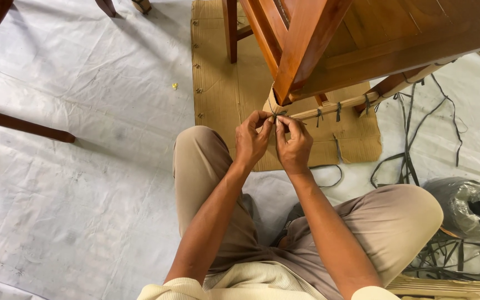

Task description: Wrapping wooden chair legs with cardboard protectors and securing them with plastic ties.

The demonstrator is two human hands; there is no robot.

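A reddish-brown wooden chair [329, 39] lies tipped over a sheet of cardboard [223, 83]. Brown paper [270, 103] wraps the foot of one chair leg, and a thin dark strap [277, 114] is knotted around it. My left hand [253, 139] and my right hand [294, 143] meet at that knot, each pinching an end of the strap between thumb and fingers. More dark strap ties [338, 111] bind a paper-wrapped rail running to the right. My bent knees in beige trousers frame both forearms.
A white plastic sheet [84, 183] covers the floor. Loose dark strapping [412, 139] lies tangled at right, beside a roll wrapped in clear film [473, 208]. Dark wooden furniture legs [23, 125] sit at left and top left. A wooden slat [440, 286] lies at bottom right.
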